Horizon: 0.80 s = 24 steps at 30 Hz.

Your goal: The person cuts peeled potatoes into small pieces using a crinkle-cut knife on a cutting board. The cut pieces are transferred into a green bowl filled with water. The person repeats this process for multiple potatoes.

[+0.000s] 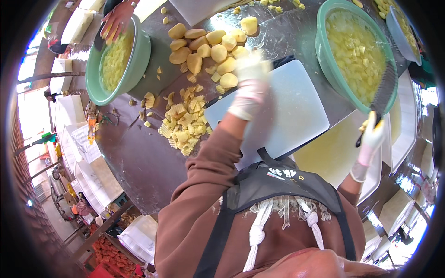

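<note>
My left hand [252, 71], in a pale glove, is motion-blurred at the near right edge of a heap of peeled potatoes [219, 53]. Whether its fingers hold a potato cannot be made out. My gloved right hand [372, 133] grips the handle of a crinkle-cut knife [385, 85], its wavy blade over the rim of a green basin [321, 55]. Potato pieces [358, 52] sit in liquid in that basin. Between my arms lies a white cutting board [299, 100], its face bare. Left of the board is a pile of ridged potato offcuts [186, 118].
Another green basin [142, 59] with cut potato stands at left, another person's hand [118, 21] over it. A white tub [337, 149] adjoins the table's near right side. A second board [194, 8] lies opposite. Small scraps [149, 100] dot the metal table [139, 160].
</note>
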Tool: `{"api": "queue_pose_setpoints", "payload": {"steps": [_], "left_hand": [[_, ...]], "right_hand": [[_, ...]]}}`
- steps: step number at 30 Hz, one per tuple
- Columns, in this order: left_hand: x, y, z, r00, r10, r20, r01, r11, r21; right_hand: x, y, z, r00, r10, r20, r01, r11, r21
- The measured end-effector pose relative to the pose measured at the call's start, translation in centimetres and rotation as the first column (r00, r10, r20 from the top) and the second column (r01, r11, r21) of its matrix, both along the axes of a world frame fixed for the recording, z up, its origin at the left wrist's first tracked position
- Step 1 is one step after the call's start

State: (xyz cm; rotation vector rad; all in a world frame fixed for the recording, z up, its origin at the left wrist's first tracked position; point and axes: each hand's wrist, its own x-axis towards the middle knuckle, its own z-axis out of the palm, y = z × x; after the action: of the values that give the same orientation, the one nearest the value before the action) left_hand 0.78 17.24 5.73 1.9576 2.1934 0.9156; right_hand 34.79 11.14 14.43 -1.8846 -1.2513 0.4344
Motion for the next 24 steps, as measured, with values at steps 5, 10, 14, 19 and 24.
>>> {"api": "queue_pose_setpoints", "payload": {"steps": [5,10,14,19,24], "left_hand": [[-7.3,-1.1,-5.4,0.872,0.034,-0.488,-0.146,0.970,-0.194],[-7.4,1.9,-4.7,0.905,-0.104,-0.412,-0.156,0.821,-0.549],[-6.4,1.2,-2.8,0.942,-0.052,-0.332,-0.089,0.913,-0.397],[-0.7,-5.9,-1.8,0.687,0.071,0.724,0.208,0.935,-0.289],[1.5,-12.1,-3.4,0.364,0.385,0.848,0.202,0.856,-0.475]], "right_hand": [[-5.3,-4.5,-4.1,0.959,0.264,-0.100,-0.279,0.943,-0.184],[-9.7,-5.6,-5.6,0.878,0.476,0.059,-0.464,0.874,-0.147],[-10.7,-6.4,-6.5,0.858,0.511,0.049,-0.494,0.848,-0.192],[-11.2,-7.0,-8.9,0.834,0.549,-0.050,-0.515,0.743,-0.428],[-12.6,-8.3,-10.9,0.799,0.593,-0.100,-0.555,0.663,-0.503]]}}
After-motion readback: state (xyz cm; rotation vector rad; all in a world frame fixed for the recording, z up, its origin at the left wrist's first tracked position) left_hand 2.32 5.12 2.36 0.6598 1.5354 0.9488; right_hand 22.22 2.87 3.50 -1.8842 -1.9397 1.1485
